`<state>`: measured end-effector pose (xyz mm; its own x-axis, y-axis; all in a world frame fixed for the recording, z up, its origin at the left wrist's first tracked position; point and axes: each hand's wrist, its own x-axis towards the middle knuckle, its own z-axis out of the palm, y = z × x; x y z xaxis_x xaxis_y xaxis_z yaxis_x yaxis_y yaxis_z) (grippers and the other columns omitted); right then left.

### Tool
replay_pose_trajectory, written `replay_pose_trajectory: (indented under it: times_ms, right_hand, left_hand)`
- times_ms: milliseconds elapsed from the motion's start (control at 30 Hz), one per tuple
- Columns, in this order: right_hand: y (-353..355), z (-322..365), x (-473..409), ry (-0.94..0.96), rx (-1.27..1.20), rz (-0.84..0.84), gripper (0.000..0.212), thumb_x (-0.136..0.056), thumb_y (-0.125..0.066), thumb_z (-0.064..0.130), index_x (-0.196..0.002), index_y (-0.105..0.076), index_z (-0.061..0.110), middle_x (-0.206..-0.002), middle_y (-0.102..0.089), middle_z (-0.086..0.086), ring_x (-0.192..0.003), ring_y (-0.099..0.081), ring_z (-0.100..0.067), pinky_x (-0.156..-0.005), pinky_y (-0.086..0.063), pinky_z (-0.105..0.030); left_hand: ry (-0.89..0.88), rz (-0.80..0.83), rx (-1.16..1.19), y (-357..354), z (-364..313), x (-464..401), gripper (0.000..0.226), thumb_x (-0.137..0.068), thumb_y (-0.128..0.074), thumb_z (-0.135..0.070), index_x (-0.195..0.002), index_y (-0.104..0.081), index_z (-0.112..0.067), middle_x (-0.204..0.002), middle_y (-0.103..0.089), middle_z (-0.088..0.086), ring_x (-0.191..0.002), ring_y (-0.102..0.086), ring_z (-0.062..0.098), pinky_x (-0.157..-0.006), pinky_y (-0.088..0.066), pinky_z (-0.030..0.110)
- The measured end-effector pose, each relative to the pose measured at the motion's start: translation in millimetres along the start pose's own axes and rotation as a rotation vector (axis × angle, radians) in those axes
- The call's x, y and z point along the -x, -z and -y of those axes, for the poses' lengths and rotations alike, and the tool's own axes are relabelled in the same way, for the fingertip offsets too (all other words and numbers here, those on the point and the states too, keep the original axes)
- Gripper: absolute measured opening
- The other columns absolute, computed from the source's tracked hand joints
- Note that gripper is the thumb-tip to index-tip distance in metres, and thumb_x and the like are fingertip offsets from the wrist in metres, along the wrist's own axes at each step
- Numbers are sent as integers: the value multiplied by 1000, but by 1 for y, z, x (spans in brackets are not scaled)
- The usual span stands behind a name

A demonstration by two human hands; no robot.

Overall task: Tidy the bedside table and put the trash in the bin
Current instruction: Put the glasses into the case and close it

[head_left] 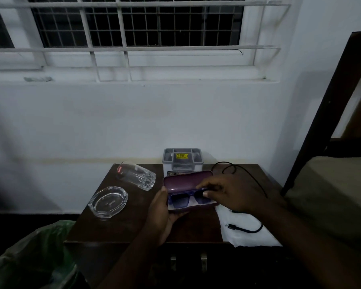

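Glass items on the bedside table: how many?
2. A clear drinking glass lies on its side at the back left; a clear oval glass ashtray sits in front of it, near the left edge. Nothing else glass shows.

On bedside table [133, 226]: tumbler [136, 175] lying behind ashtray [107, 201] at left edge, organiser box [182, 159] at rear edge, cable [243, 227] across tissue [248, 234] at right front corner.

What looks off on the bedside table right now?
The glass lies on its side at the back left, behind the ashtray. A black cable sprawls loose across the white paper on the right. Both hands are on the open case with sunglasses.
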<state>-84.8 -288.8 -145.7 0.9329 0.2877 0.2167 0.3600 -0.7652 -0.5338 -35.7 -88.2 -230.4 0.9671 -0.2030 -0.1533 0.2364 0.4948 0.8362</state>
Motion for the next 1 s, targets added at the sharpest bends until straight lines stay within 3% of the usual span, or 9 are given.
replay_pose_trajectory:
  times_ms: [233,367,433,500,567,633,700,800,1000]
  right_hand:
    - [0,-1,-2,65,128,-5,27,-92,-63,22,-117,-70,21,-112,-71,6,-94,-47,17,-77,-33,5]
    - [-1,-4,-3,110,194,26,23,-91,-63,21,-113,-72,21,-103,-69,3,-96,-56,-5,-80,-33,-2]
    - [-3,-5,-4,85,182,-7,24,-88,-67,22,-112,-70,21,-100,-63,4,-92,-52,-4,-80,-36,-14]
    - [-7,-3,-7,-46,71,-160,32,-84,-71,24,-115,-64,20,-103,-56,3,-88,-48,-1,-76,-39,-20]
    - [-7,0,-10,-237,-133,-271,43,-84,-72,30,-123,-55,21,-111,-56,0,-92,-55,-6,-69,-44,-16]
    - [-6,3,-9,-435,-431,-178,52,-86,-68,42,-131,-45,30,-118,-60,0,-94,-63,-10,-62,-50,-16]
    - [-6,3,-5,-566,-635,-34,53,-85,-62,54,-132,-42,39,-120,-63,6,-95,-68,-15,-64,-58,-29]
    - [-5,-5,-3,-560,-826,31,43,-84,-61,58,-123,-52,43,-116,-69,5,-96,-72,-20,-78,-61,-44]
    - [-10,-18,-7,-612,-1000,36,41,-86,-58,57,-110,-62,24,-106,-74,-6,-96,-73,-26,-77,-59,-42]
  left_hand:
    - [8,-2,-20,-1,-2,0,40,-105,-34,-32,-129,-56,-9,-126,-63,21,-113,-61,41,-85,-55,54]
    - [6,16,-13,-3,-3,3,40,-106,-34,-28,-130,-55,-5,-125,-64,23,-108,-65,38,-76,-59,50]
    - [-8,31,-15,-3,-3,4,38,-106,-35,-29,-127,-58,-6,-122,-67,22,-98,-69,31,-68,-60,45]
    - [-15,38,-13,-2,-5,5,36,-105,-36,-30,-123,-60,-10,-119,-68,19,-98,-68,30,-70,-59,46]
    - [-27,49,-18,-2,-6,5,32,-105,-36,-30,-122,-59,-15,-119,-68,16,-104,-67,33,-74,-59,49]
    - [-36,54,-19,-2,-8,6,28,-105,-37,-30,-123,-57,-20,-120,-67,12,-108,-65,35,-75,-59,51]
    - [-49,58,-18,-2,-8,7,28,-105,-37,-32,-125,-55,-23,-121,-66,11,-109,-65,35,-74,-59,50]
    - [-51,66,-32,-2,-8,6,30,-105,-37,-34,-127,-53,-23,-124,-66,12,-108,-65,35,-72,-59,48]
    - [75,126,88,0,-12,6,54,-99,-33,-56,-120,-64,-16,-116,-72,12,-104,-70,32,-79,-59,49]
